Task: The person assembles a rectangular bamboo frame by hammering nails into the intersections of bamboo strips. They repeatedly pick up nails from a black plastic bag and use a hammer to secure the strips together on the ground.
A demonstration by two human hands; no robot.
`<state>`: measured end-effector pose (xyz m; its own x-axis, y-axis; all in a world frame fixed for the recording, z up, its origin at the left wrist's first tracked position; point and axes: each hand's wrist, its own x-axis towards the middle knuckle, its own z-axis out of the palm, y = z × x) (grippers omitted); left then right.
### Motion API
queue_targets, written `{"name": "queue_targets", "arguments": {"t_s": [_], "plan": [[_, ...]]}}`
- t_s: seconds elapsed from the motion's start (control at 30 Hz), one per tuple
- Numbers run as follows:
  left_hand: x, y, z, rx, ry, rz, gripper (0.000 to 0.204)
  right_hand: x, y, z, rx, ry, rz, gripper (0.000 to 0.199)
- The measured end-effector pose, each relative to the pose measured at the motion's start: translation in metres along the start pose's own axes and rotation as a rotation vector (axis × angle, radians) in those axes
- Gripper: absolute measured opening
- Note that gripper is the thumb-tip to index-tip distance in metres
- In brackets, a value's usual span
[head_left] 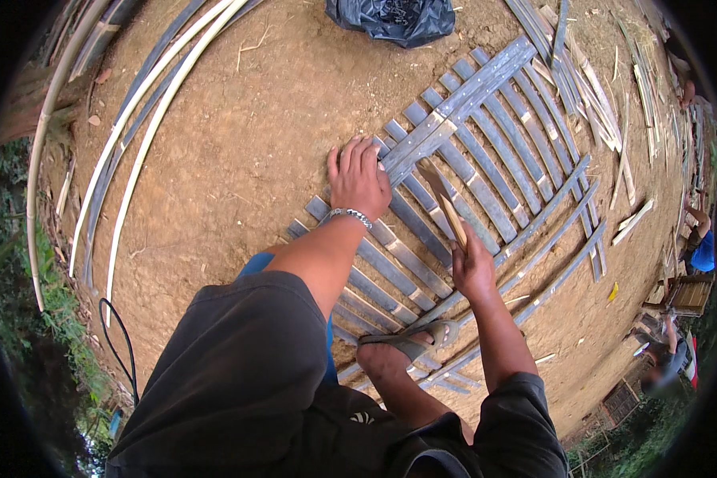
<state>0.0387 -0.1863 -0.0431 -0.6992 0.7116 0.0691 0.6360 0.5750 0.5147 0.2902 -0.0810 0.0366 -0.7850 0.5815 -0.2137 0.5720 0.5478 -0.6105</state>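
A panel of dark bamboo slats (486,179) lies on the ground in front of me, with a wider crosspiece (486,80) fixed over them by small fastenings. My left hand (358,177) rests at the near-left end of that crosspiece, fingers stretched forward over the slats. A metal bracelet circles its wrist. My right hand (474,264) is closed round the handle of a broad-bladed knife (440,191). Its brown blade points away from me and reaches close to the crosspiece. My sandalled foot (410,342) stands at the panel's near edge.
Long curved bamboo strips (147,103) lie at left. A black plastic bag (394,20) sits at the far edge. Loose split strips (597,88) are strewn at far right. Another person (668,354) is at the right rim. Bare dirt (223,159) surrounds the panel.
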Motion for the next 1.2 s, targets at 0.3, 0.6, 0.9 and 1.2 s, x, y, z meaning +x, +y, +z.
{"name": "queue_targets", "arguments": {"t_s": [0.3,0.6,0.9,1.2], "plan": [[-0.002,0.001,0.000,0.016,-0.012,0.009,0.044,0.002,0.017,0.027,-0.070,-0.129,0.180,0.067],[0.000,-0.001,0.002,-0.020,0.022,0.020,0.041,-0.001,0.006,0.019,-0.026,-0.110,-0.006,0.060],[0.001,0.001,0.001,-0.026,0.023,0.013,0.039,-0.011,0.016,0.029,0.023,0.023,-0.072,0.066],[-0.001,-0.001,0.001,-0.034,0.016,-0.006,0.037,0.009,-0.003,0.019,-0.007,-0.281,0.342,0.051]]}}
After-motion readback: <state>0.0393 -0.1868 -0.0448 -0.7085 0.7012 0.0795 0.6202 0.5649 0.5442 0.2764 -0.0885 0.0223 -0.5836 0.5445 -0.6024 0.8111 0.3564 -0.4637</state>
